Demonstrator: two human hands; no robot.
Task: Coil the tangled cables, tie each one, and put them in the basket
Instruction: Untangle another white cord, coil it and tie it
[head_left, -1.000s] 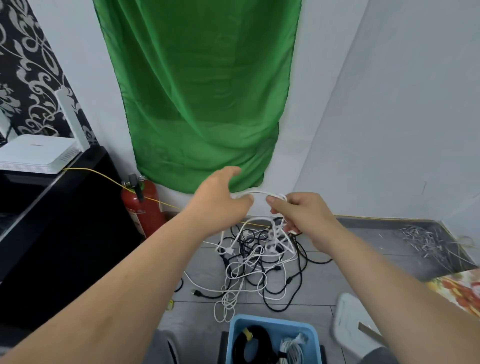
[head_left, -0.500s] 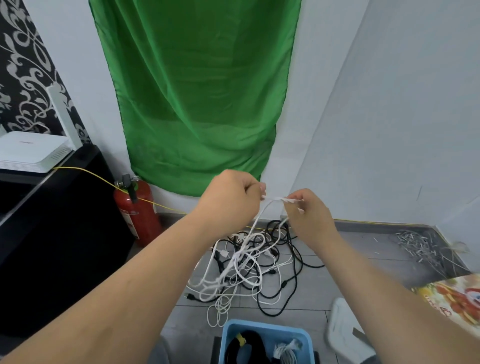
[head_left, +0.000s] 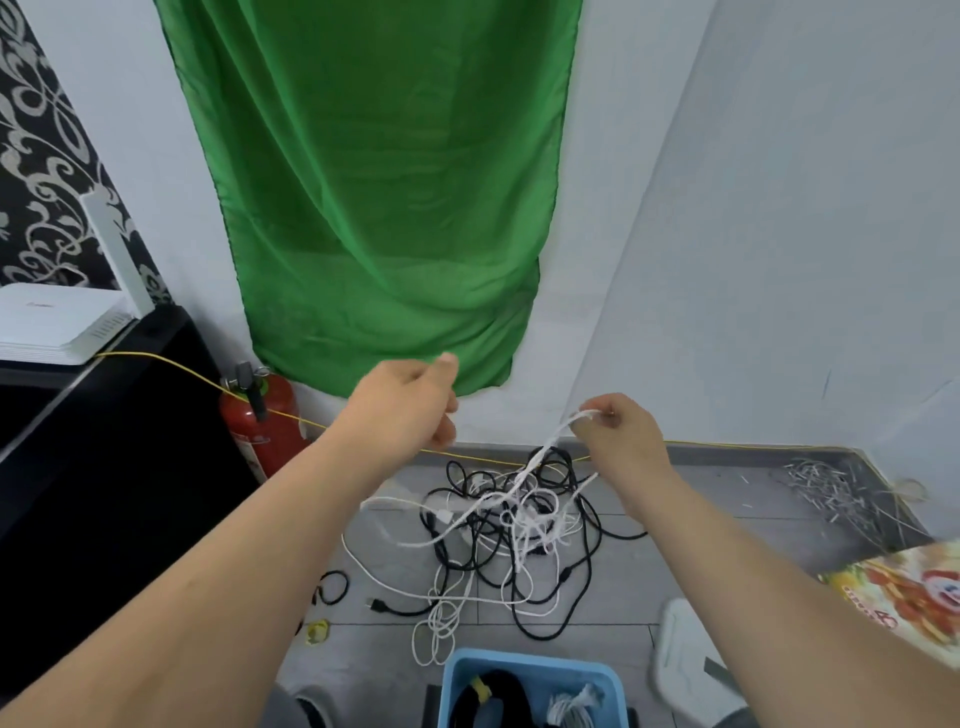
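Observation:
A tangle of black and white cables (head_left: 509, 525) lies on the grey floor tiles. My right hand (head_left: 618, 436) pinches a white cable (head_left: 540, 457) at its top, and the strands run down and left into the tangle, blurred. My left hand (head_left: 410, 405) is raised to the left with curled fingers, and I cannot see a cable in it. A blue basket (head_left: 530, 667) stands at the bottom edge. It holds a black coil with a yellow tie (head_left: 488, 696) and a white coil (head_left: 571, 706).
A red fire extinguisher (head_left: 265, 426) stands by a black cabinet (head_left: 104, 441) with a white router (head_left: 57, 322) on it. A thin yellow wire (head_left: 493, 461) runs along the wall. White shreds (head_left: 831, 488), a colourful bag (head_left: 904, 592) and a white lid (head_left: 685, 660) lie at right.
My hands have moved apart: the right went right with the white cable, pulling it up out of the tangle, and the left drew back to the left.

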